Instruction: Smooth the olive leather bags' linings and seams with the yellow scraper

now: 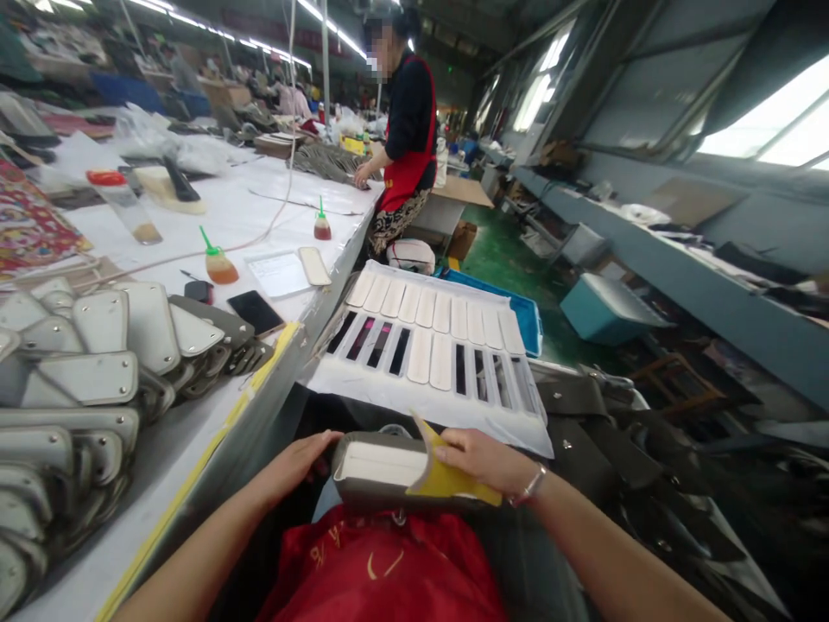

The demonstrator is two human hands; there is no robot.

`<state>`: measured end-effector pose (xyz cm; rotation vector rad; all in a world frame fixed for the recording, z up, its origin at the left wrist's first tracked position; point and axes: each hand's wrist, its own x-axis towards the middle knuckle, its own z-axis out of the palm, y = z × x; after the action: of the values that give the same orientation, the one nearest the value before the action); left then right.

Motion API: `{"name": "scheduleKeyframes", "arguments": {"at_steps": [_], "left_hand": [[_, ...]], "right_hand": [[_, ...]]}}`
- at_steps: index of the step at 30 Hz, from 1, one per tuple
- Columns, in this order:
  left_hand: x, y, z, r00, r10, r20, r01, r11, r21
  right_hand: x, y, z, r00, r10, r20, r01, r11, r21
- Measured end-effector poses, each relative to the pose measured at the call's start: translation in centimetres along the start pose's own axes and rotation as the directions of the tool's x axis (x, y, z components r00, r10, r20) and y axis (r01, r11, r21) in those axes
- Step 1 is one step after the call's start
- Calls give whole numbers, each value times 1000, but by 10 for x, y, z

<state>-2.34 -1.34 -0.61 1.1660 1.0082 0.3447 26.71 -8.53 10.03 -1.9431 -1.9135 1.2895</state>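
The underside of the grey piece (pixel 376 494) was hidden against the red apron (pixel 389 570), and its near edge was lost in the fold of the cloth. The left hand (pixel 296 466) showed only its back and curled fingers; its thumb was behind the piece. Dark scraps to the right of the lap were too dim to make out. The stacks (pixel 84 371) ran off the left edge.

A long white counter (pixel 220 207) stretched away on the left, carrying the stacks of grey pieces, a phone (pixel 256 311) and two glue bottles (pixel 220 263). A co-worker (pixel 409 130) stood at its far end. The floor was green, with a teal bin (pixel 602 309) on it, and strip lights ran under the roof.

The piece lay in the lap, grey and rounded at the corners, with a white pad (pixel 382 464) stuck on its top face. The left hand gripped its left end. The right hand (pixel 485 460) held a yellow backing (pixel 446 481), which curled up off the pad's right end. Just beyond, a white sheet (pixel 414 393) held rows of similar pads, with several slots bare and dark.
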Motion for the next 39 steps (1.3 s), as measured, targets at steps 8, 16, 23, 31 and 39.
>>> {"name": "scheduleKeyframes", "arguments": {"at_steps": [8, 16, 23, 31, 39], "left_hand": [[-17, 9, 38, 984, -81, 156, 137, 908, -396], [-13, 1, 46, 996, 57, 74, -8, 843, -538], [-17, -2, 47, 984, 118, 130, -17, 800, -599], [0, -5, 48, 998, 58, -26, -64, 891, -450], [18, 2, 48, 986, 16, -165, -41, 988, -147]], "right_hand": [[-33, -14, 76, 933, -88, -348, 133, 985, 109], [-1, -33, 146, 964, 187, -187, 6, 692, 722], [26, -47, 186, 969, 246, 31, -113, 329, 938], [39, -37, 187, 979, 130, 156, -178, 176, 968], [49, -20, 179, 966, 20, 256, -255, 201, 946]]}}
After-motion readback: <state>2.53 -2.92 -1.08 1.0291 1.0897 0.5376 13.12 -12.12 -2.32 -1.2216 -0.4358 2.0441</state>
